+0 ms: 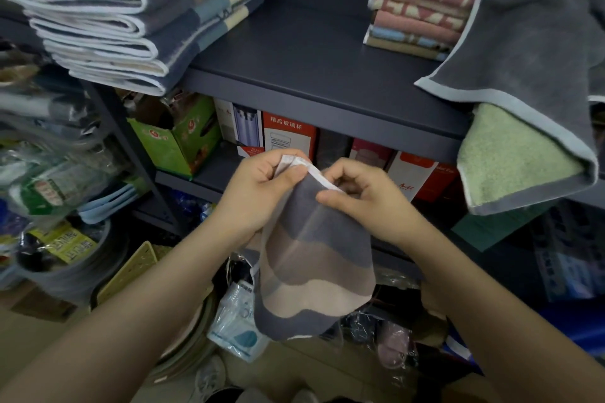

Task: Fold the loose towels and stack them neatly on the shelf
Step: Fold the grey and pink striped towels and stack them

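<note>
Towel – top edge perhaps hand-hidden

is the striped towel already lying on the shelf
No, the striped towel hangs in the air below the shelf, pinched at its white top edge by the left hand and the right hand.

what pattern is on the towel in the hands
Wavy bands of grey, brown and beige with a white edge on the towel, seen in the head view.
</note>
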The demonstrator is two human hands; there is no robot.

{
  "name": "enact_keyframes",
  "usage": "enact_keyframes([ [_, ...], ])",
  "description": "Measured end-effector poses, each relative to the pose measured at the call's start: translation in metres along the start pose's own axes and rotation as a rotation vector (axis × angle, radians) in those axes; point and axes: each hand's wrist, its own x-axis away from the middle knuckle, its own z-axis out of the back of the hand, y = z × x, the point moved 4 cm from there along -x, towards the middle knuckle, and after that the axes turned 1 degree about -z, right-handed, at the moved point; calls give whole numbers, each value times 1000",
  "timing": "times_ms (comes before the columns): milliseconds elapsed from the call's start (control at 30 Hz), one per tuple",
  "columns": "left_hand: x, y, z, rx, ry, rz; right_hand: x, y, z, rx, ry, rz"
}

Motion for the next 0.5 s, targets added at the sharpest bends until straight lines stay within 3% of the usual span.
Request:
enact_keyframes([
  [133, -4, 1, 19, -123, 112, -13, -3, 9, -7, 52, -192, -6],
  [300, 1, -4, 37, 87, 158, 129, -7, 34, -12, 197, -182, -53],
  [400, 7, -6, 31, -97, -41, 194, -12, 39, -24, 317, -63, 0],
  [500, 7, -9, 33, -519, -94, 203, -14, 37, -36, 303, 40, 44],
])
